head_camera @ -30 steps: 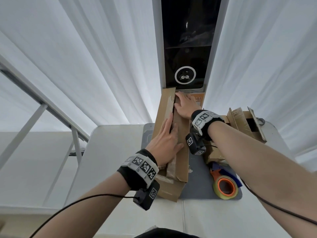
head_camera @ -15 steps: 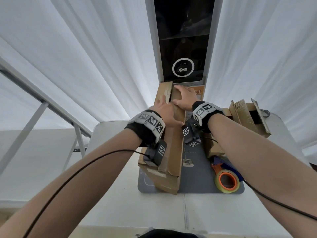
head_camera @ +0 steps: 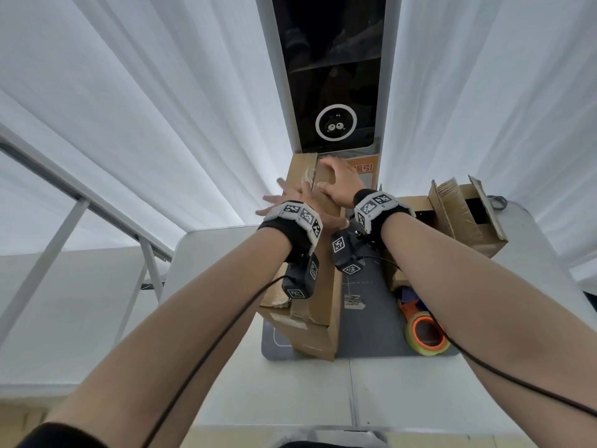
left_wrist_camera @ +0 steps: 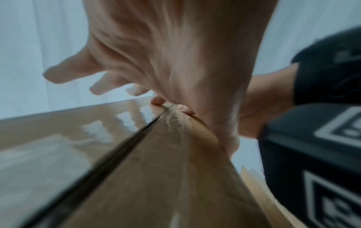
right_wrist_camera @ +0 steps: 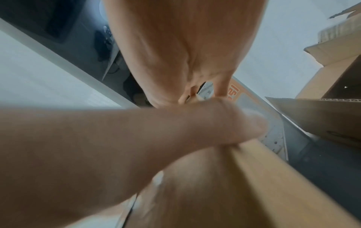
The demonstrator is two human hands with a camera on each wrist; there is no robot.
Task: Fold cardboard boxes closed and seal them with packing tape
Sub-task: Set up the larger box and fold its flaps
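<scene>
A long, narrow brown cardboard box [head_camera: 318,305] lies on a grey mat [head_camera: 371,331], running away from me, its two top flaps meeting in a dark seam [left_wrist_camera: 117,148]. My left hand [head_camera: 290,202] hovers over the far left flap with its fingers spread and straight. My right hand [head_camera: 339,182] lies flat on the far right flap, fingers pressing beside the seam. Clear tape glints on the left flap [left_wrist_camera: 109,123]. A roll of packing tape [head_camera: 424,334] on an orange dispenser lies on the mat at the right.
A second, open cardboard box [head_camera: 465,218] stands at the back right of the white table [head_camera: 323,389]. A tall dark panel [head_camera: 332,76] rises right behind the long box, with white curtains on both sides. A metal frame [head_camera: 77,202] stands left of the table.
My left hand slid from the near middle of the box forward to its far end, beside my right hand. The right hand stayed on the far flap.
</scene>
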